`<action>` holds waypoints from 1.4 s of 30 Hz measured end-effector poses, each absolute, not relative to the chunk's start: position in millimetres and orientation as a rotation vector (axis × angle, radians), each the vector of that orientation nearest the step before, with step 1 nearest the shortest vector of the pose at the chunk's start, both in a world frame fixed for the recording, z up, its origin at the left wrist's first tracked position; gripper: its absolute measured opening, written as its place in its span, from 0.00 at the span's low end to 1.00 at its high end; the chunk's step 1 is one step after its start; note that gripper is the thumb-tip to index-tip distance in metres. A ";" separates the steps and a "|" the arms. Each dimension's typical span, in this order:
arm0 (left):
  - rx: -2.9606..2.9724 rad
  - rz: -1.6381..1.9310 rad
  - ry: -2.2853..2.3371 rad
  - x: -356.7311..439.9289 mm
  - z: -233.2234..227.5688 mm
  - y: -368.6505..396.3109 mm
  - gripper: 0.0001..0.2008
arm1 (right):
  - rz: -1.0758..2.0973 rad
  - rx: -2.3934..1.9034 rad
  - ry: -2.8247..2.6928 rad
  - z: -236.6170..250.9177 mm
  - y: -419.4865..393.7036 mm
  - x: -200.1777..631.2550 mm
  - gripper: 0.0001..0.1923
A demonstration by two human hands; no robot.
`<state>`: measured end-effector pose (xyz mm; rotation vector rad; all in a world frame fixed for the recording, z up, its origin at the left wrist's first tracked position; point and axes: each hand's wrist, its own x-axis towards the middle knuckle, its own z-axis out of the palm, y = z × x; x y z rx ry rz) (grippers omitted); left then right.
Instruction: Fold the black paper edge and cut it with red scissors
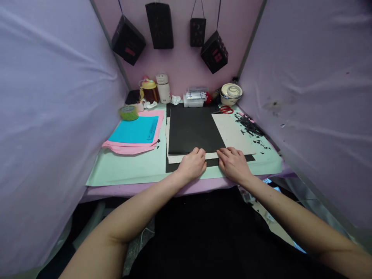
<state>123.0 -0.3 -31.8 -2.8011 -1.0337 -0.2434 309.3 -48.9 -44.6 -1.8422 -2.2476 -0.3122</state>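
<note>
— Just left of the near edge of the flat black rectangular paper sheet (193, 130), what is your left hand (192, 164) doing?

— It rests knuckles-up, fingers curled onto that edge, pressing more than gripping; you hold nothing lifted.

— And the sheet itself?

— It lies straight ahead of both your hands, long axis running away from you, on a cream rectangular card (235, 135) over a darker sheet.

— To the right of the black sheet's near edge?

— Your right hand (234, 163) lies flat, fingers loosely bent on the same edge. Both hands touch it, about equally near; neither closes around anything.
</note>
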 end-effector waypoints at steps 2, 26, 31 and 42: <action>-2.807 -0.242 -1.059 123.1 -31.9 -0.4 0.16 | -0.353 -1.885 -2.206 -45.6 -52.7 317.0 0.18; -2.756 -0.422 -1.061 112.3 -44.6 -2.5 0.12 | -0.107 -1.481 -2.159 -67.3 -35.2 269.4 0.20; -2.741 -0.481 -1.093 82.6 -44.7 3.9 0.14 | -0.126 -1.539 -2.206 -60.3 -37.6 269.1 0.20; -2.724 -0.511 -1.095 56.0 -49.6 7.0 0.16 | -0.217 -1.646 -2.302 -48.7 -35.4 258.4 0.20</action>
